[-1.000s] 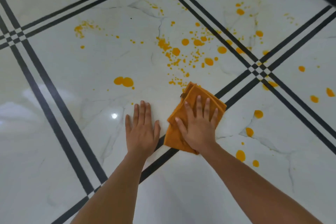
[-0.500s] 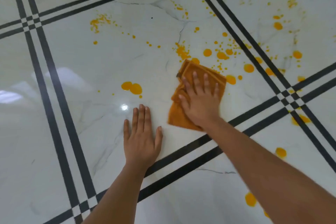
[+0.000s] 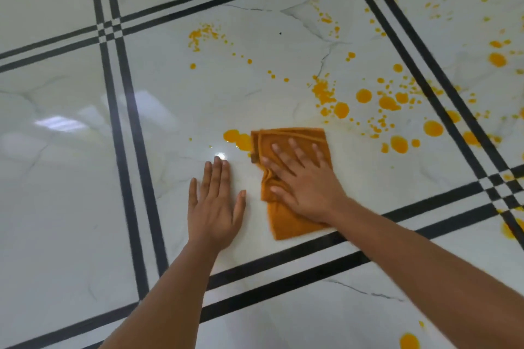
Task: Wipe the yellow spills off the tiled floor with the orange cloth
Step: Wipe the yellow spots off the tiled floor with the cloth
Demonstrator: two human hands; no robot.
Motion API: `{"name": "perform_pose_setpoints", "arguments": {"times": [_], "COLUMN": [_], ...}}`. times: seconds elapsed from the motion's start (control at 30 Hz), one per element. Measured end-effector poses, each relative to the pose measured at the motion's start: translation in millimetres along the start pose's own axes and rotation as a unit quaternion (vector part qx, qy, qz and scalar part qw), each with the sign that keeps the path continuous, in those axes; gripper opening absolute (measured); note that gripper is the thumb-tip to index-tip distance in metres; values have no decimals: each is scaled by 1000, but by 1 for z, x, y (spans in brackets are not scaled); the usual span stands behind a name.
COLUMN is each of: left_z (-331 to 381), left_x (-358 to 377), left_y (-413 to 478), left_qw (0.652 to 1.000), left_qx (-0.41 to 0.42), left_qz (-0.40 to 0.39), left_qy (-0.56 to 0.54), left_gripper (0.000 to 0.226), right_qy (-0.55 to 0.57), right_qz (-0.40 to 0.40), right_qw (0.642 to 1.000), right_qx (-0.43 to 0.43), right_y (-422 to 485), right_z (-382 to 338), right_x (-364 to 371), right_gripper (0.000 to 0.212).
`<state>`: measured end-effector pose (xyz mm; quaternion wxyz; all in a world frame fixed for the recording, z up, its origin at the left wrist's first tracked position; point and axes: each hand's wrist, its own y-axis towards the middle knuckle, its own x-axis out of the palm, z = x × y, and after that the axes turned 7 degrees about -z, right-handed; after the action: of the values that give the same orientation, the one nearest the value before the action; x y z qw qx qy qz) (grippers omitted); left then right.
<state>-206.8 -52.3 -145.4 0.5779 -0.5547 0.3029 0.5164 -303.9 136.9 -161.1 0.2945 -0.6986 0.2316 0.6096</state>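
Down on the shiny white tiled floor (image 3: 71,207), two bare hands are pressed flat. The right hand (image 3: 304,187) lies on top of the orange cloth (image 3: 286,221), with its fingers (image 3: 295,150) spread wide and not curled around anything. It is pushing down on the cloth, not pinching it. The cloth is folded and a bit bunched up under the thumb. It sits near the middle of the big tile, just on the far side of the two black lines (image 3: 283,272) that cross the near part of the floor.

The left hand (image 3: 215,204) is flat on the bare tile just to the left of the cloth. Its fingers are straight and close together, and it holds nothing. It does not touch the cloth.

A yellow puddle (image 3: 236,137) sits at the far left corner of the cloth, and the cloth edge is touching it. Many more yellow spills (image 3: 365,96) are dotted over the tile to the far right of the cloth, some big and round, some tiny. A small bunch of yellow specks (image 3: 202,34) is farther away, toward the far left of the tile. More yellow drops lie past the black lines on the right, and one more (image 3: 409,341) lies near the bottom right edge.
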Motion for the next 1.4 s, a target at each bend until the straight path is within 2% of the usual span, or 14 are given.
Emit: {"name": "perform_pose_setpoints", "arguments": {"times": [0.17,0.3,0.43,0.47,0.57,0.63,0.77,0.8,0.93,1.07,1.1,1.17,1.27,1.4], "left_z": [-36,-63,-78,-78,-87,-95,-102,-104,-129,-138,-138,-141,-144,-142], "left_x": [-16,-21,-23,-25,-27,-27,-26,-27,-31,-32,-32,-32,-31,-30], "left_y": [27,48,55,54,50,45,45,45,40,41,41,40,39,41], "left_qw": [999,997,997,997,999,999,999,999,998,997,997,998,997,997], "left_qx": [30,70,78,73,40,43,48,44,55,70,69,61,69,67], "left_qz": [-8,3,5,12,16,22,17,18,17,20,19,24,27,26], "left_qy": [12,33,24,12,-13,-3,-11,-16,-2,2,-1,-7,0,7], "left_gripper": [70,74,76,77,77,77,78,79,79,77,76,76,76,77], "right_qy": [31,4,33,34,-1,-22,20,24,-17,23,28,8,-19,15], "right_qz": [11,8,1,-1,-7,2,-4,-4,-12,-12,-11,-8,-11,-24], "right_qw": [988,999,981,983,999,1000,979,982,1000,984,985,997,1000,986], "right_qx": [150,39,189,183,43,20,203,189,14,179,170,77,2,165], "right_y": [53,47,92,98,77,65,110,115,79,128,139,139,111,151], "right_z": [-21,-23,-39,-49,-50,-32,-59,-71,-64,-86,-101,-111,-78,-83], "right_x": [-9,-5,-16,-15,-11,-10,-18,-16,-8,-19,-18,-12,-11,-22], "right_gripper": [60,62,61,60,58,58,61,60,58,59,58,55,55,59]}}
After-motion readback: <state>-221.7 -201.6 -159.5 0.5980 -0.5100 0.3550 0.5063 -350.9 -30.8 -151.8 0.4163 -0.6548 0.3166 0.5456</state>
